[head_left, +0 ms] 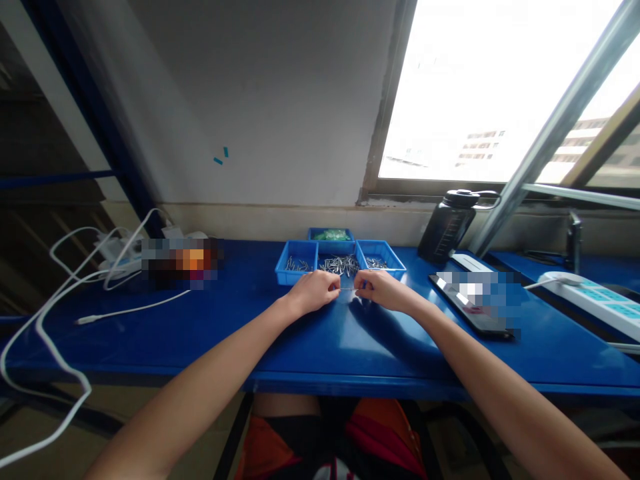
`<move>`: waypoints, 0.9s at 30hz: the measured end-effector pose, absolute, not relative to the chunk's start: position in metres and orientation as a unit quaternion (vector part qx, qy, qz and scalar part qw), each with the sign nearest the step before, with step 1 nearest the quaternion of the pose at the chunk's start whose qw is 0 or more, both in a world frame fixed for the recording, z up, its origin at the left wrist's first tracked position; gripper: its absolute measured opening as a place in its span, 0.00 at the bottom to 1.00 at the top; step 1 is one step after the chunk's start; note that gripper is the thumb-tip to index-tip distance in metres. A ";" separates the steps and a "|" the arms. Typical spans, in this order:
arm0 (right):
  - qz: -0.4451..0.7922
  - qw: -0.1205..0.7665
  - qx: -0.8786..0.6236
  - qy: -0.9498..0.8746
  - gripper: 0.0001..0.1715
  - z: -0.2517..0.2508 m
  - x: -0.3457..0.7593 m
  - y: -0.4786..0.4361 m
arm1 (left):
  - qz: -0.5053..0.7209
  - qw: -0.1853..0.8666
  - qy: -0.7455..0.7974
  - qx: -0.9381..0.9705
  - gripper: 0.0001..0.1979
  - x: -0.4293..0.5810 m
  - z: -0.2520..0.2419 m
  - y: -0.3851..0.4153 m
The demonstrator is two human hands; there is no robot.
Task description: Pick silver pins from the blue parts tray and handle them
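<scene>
My left hand [315,292] and my right hand [379,289] face each other over the table, both closed in a pinch. Between the fingertips runs a thin metal pin-like piece [347,289], one end at each hand; its exact kind is too small to make out. Just beyond the hands stand blue plastic bins. The left bin [281,275] holds some slim metal pieces [299,265]. A larger heap of shiny metal pieces [341,265] fills the middle bin, and more small metal parts [375,263] lie in the right bin [399,272].
Behind the bins, a small blue bin [311,235] holds a green plastic bag [333,235]. To the right are a black bottle [447,227], a dark tablet-like device [450,300] and a white power strip [595,300]. White cables [145,305] trail over the blue table [225,347] at left.
</scene>
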State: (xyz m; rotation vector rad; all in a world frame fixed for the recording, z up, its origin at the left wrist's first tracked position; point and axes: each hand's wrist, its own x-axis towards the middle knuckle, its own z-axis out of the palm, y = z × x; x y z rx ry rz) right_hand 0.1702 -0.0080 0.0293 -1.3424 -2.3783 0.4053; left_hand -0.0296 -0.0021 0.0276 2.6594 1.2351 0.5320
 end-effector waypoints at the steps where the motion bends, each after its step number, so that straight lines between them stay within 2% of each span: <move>1: 0.148 0.189 -0.480 -0.844 0.02 0.030 0.170 -0.009 | 0.177 0.080 0.414 0.889 0.09 -0.030 0.028 -0.003; 5: 0.156 0.207 -0.476 -0.840 0.07 0.032 0.171 -0.010 | 0.178 0.078 0.423 0.885 0.12 -0.029 0.031 -0.006; 9: 0.247 0.204 -0.491 -0.810 0.16 0.029 0.171 -0.008 | 0.178 0.084 0.444 0.874 0.16 -0.027 0.033 -0.009; 13: 0.340 0.190 -0.500 -0.773 0.18 0.023 0.170 -0.007 | 0.169 0.100 0.446 0.873 0.18 -0.027 0.031 -0.009; 16: 0.363 0.189 -0.496 -0.766 0.18 0.024 0.169 -0.009 | 0.158 0.106 0.444 0.876 0.18 -0.028 0.030 -0.007; 20: 0.281 0.212 -0.483 -0.802 0.18 0.031 0.168 -0.012 | 0.148 0.103 0.455 0.872 0.19 -0.028 0.030 -0.007; 24: 0.120 0.282 -0.500 -0.810 0.17 0.040 0.173 -0.012 | 0.140 0.092 0.463 0.871 0.17 -0.028 0.031 -0.008; 27: -0.012 0.312 -0.578 -0.755 0.16 0.044 0.184 -0.009 | 0.131 0.088 0.461 0.873 0.16 -0.029 0.030 -0.007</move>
